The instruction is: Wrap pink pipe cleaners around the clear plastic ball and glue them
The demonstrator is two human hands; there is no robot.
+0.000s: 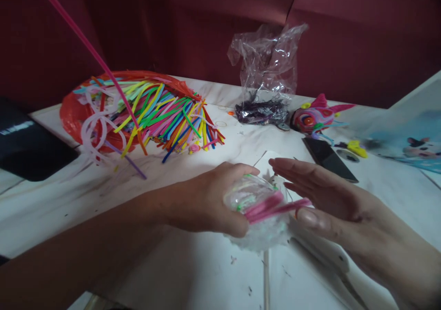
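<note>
Left hand [210,202] curls around a rounded clear-plastic bundle [258,236]; right hand [358,216] cups open, apparently empty.
Pink fuzzy stems [263,208] cross it; multicoloured fuzzy stems [172,117] lie beyond, seemingly unused.

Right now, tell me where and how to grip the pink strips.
Probably pinch the pink strips by their outer tips, coming from the right: they jut toward the open right hand, while their other ends lie by the thumb of the left hand, which grips the clear plastic bundle.
</note>
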